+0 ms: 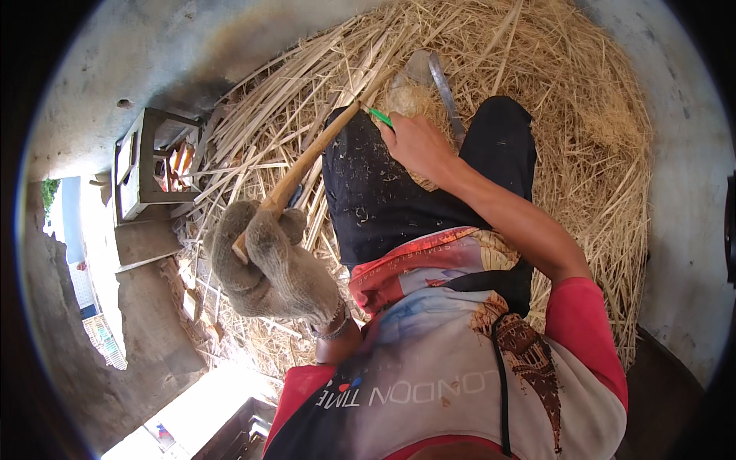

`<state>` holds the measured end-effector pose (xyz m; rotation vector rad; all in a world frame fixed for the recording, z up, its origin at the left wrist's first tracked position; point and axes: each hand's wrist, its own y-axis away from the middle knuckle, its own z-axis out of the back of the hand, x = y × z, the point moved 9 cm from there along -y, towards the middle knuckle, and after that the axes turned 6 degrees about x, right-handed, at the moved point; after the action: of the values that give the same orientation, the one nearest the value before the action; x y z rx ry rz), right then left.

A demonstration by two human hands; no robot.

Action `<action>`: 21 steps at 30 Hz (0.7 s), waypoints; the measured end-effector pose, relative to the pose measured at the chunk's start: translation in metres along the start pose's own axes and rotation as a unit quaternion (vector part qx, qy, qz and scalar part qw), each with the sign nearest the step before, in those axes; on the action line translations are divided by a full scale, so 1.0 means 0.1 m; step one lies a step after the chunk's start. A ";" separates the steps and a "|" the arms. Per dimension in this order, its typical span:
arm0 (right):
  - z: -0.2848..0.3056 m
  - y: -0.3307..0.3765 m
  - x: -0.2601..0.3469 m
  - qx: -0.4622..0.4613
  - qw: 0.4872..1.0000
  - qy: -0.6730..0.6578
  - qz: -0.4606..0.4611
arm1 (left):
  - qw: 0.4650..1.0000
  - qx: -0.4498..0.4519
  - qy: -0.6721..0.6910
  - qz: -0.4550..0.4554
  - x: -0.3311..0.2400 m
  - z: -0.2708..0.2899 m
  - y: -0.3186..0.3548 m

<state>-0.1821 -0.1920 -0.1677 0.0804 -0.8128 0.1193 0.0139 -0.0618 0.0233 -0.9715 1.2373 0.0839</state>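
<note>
My left hand (270, 264), in a grey knitted glove, grips the near end of a long split bamboo strip (318, 149) that runs up and to the right across my left knee. My bare right hand (418, 142) is closed on a tool with a green handle (378, 116), pressed against the strip near its far end above my knees. I sit with black-trousered legs (383, 192) over a heap of shavings. The tool's blade is hidden by my hand.
A thick pile of bamboo strips and straw-like shavings (583, 115) covers the concrete floor around me. A curved metal blade (446, 92) lies past my knees. A small wooden stool frame (142, 165) stands at the left, beside a bright opening.
</note>
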 end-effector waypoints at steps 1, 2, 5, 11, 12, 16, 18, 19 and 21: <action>0.00 0.03 0.01 -0.004 1.000 0.022 0.010 | 1.000 -0.002 -0.004 0.003 0.01 0.01 -0.01; 0.01 0.10 0.16 0.004 0.999 0.010 0.030 | 1.000 -0.004 -0.003 0.004 0.02 0.04 -0.01; 0.05 0.13 0.24 0.009 0.999 0.008 0.048 | 1.000 -0.002 0.014 -0.005 0.00 0.02 -0.01; -0.07 -0.11 -0.22 0.023 0.998 0.061 0.014 | 1.000 0.022 0.003 -0.003 0.04 0.03 -0.05; -0.05 -0.04 0.05 0.016 0.998 0.054 0.041 | 1.000 0.011 0.002 -0.005 0.03 0.05 -0.04; -0.39 -0.33 -0.81 0.003 0.997 0.074 -0.026 | 0.999 0.030 0.017 -0.009 0.00 -0.03 -0.02; -0.23 -0.32 -1.13 -0.017 0.989 0.131 -0.072 | 0.999 0.045 -0.002 -0.031 -0.02 -0.02 -0.04; -0.21 -0.30 -1.22 -0.029 0.988 0.136 -0.071 | 0.998 0.062 -0.008 -0.032 -0.04 -0.03 -0.02; -0.22 -0.19 -1.09 -0.024 0.991 0.106 -0.074 | 0.999 0.030 0.000 -0.020 0.00 0.02 -0.04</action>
<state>-0.2382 -0.2161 -0.2623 0.0805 -0.5949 -0.0326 0.0175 -0.0629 0.0255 -0.9443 1.2133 0.0145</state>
